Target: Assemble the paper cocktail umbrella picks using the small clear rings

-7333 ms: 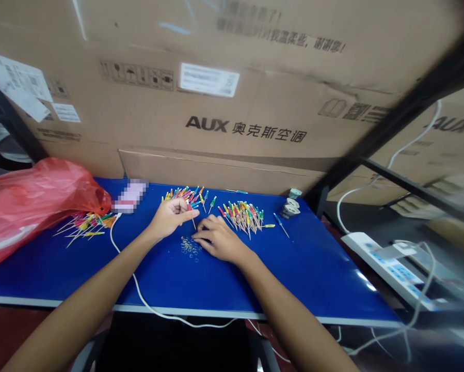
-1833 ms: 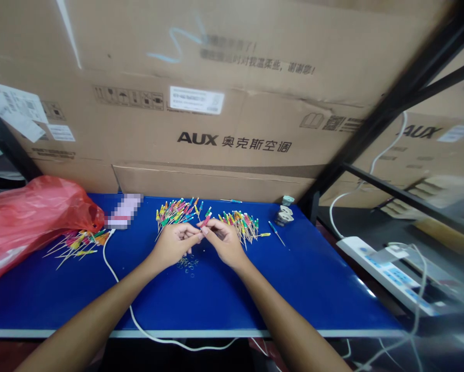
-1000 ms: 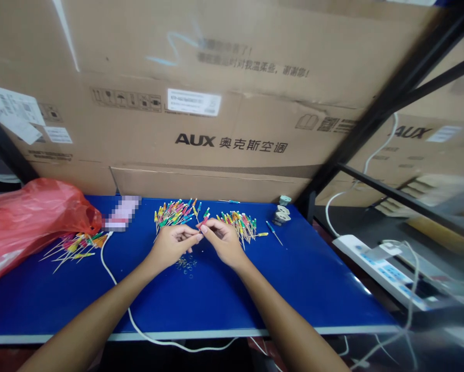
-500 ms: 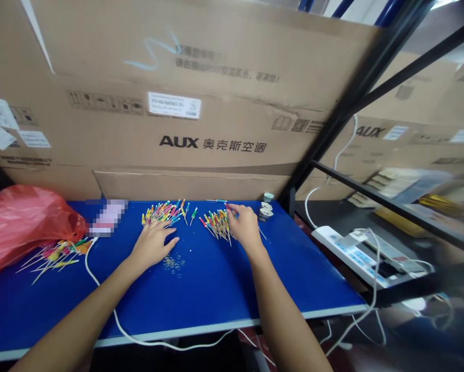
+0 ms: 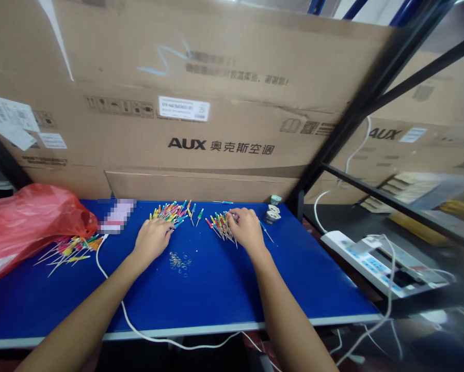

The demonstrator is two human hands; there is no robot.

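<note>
Reaching over the blue table (image 5: 216,294), I kept my left hand (image 5: 152,238) loose and empty-looking beside a pile of colorful picks (image 5: 168,213). My right hand (image 5: 246,229) was curled on another pile (image 5: 220,228), but I could not tell if it held a pick. Little clear rubber rings (image 5: 179,262) lay between my hands.

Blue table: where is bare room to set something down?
Bare blue tabletop lies before the clear rings, between the forearms, and right of the right hand. Crowded: the back edge, where colored picks bunch by that hand and the left hand.
</note>
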